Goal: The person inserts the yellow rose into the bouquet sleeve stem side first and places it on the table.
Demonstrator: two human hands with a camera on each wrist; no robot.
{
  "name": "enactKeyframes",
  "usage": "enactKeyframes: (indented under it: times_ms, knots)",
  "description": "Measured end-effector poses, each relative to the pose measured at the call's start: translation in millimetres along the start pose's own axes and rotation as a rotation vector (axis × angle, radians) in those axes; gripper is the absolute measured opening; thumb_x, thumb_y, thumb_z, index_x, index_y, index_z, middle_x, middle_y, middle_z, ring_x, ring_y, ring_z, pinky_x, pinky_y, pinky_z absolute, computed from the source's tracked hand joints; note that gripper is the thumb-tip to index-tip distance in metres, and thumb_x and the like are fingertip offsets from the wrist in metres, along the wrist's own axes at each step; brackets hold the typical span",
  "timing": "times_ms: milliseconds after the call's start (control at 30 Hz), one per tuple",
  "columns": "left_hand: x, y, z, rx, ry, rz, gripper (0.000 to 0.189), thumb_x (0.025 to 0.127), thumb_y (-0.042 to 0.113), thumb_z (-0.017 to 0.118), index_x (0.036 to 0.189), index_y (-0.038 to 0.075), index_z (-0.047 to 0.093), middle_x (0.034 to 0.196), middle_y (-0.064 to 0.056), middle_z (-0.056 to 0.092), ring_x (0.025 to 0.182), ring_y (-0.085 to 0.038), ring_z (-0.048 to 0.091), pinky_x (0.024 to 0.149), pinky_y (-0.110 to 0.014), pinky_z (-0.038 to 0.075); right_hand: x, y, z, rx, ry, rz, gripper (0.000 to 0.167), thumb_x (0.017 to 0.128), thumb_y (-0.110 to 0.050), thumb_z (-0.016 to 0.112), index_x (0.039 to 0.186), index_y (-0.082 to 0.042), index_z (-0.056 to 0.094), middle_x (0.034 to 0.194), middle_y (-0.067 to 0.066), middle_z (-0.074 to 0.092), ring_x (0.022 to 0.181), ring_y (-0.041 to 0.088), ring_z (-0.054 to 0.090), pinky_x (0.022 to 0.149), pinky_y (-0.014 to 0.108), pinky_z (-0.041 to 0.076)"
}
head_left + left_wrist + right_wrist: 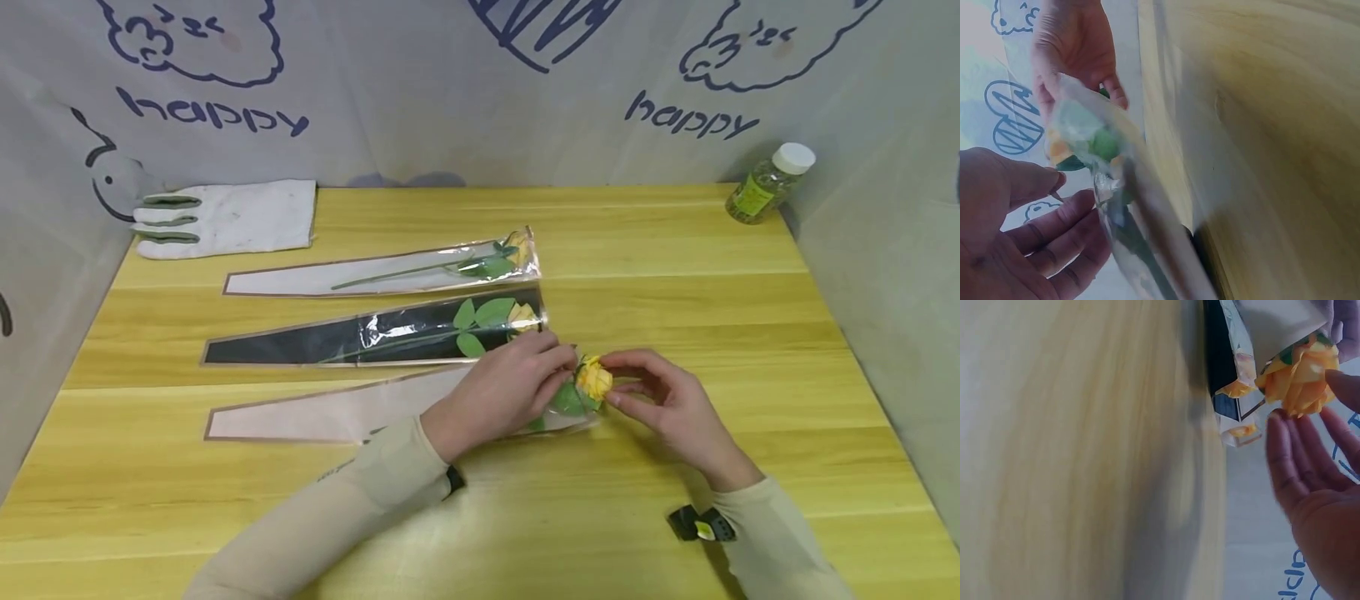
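Observation:
A yellow artificial rose [595,379] pokes its bloom out of the wide end of the nearest flower sleeve [292,415], which is pale pink with a clear front. My right hand [678,412] holds the bloom from the right; in the right wrist view thumb and fingertips stand around the petals [1304,378]. My left hand [498,387] lies across the sleeve and pinches its edge near the open end, thumb against forefinger. In the left wrist view, green leaves [1105,142] show through the clear film. Much of the stem is hidden under the left hand.
Behind lie two more sleeves with yellow roses inside, one black [285,346] and one white [292,281]. A white work glove [247,217] rests at the back left. A clear bottle [756,196] with a white cap stands at the back right of the wooden table [712,283].

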State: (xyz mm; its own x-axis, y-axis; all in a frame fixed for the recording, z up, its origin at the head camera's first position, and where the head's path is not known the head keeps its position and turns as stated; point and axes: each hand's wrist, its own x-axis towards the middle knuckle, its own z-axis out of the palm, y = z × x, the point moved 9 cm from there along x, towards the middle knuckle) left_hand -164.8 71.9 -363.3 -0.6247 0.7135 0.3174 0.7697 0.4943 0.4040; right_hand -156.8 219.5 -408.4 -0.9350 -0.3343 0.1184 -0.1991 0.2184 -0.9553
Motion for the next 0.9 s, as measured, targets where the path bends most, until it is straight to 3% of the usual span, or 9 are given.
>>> enactKeyframes:
  times_ms: [333,500,900]
  knots:
    - [1.6,7.2,-1.3,-0.017,0.016,0.035,0.016,0.099,0.013,0.06,0.11,0.01,0.07,0.091,-0.001,0.06,0.079,-0.011,0.052,0.066,-0.02,0.046,1.4,-6.2,7.3,-0.016,-0.037,-0.054,0.037,0.086,0.013,0.067,0.121,0.0,0.064,0.119,0.014,0.06,0.106,0.021,0.06,0.086,0.032,0.053]
    - [1.8,6.9,-2.0,-0.007,0.022,0.021,0.016,0.098,0.014,0.06,0.11,0.011,0.07,0.09,0.0,0.059,0.078,-0.01,0.051,0.064,-0.019,0.046,2.5,-7.4,8.9,-0.067,-0.028,-0.075,0.037,0.085,0.012,0.069,0.119,-0.002,0.065,0.12,0.012,0.06,0.105,0.02,0.059,0.084,0.032,0.053]
    - [3.0,5.3,0.0,0.012,0.019,0.016,0.015,0.099,0.015,0.06,0.108,0.01,0.07,0.09,0.0,0.059,0.08,-0.01,0.052,0.066,-0.019,0.046,5.3,0.6,11.0,-0.051,-0.002,-0.004,0.029,0.088,0.01,0.066,0.116,0.001,0.064,0.113,0.011,0.062,0.101,0.022,0.062,0.086,0.031,0.053]
